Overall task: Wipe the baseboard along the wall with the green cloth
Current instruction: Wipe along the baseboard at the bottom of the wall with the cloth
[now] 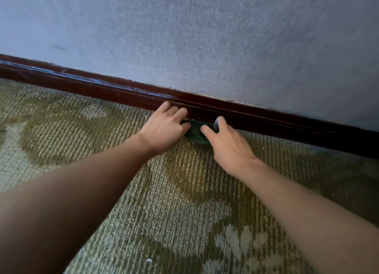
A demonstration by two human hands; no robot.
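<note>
A dark reddish-brown baseboard (114,89) runs along the foot of the wall, sloping down to the right. A small dark green cloth (195,133) lies bunched at the foot of the baseboard, where it meets the carpet. My left hand (166,128) grips the cloth's left end with curled fingers, its knuckles against the baseboard. My right hand (227,142) holds the cloth's right end, thumb on top and fingers curled behind it against the baseboard. Most of the cloth is hidden between the two hands.
A textured blue-grey wall (205,38) rises above the baseboard. Green patterned carpet (164,212) covers the floor, with a small white speck (149,260) near the bottom. The baseboard's upper edge to the left shows pale scuffs.
</note>
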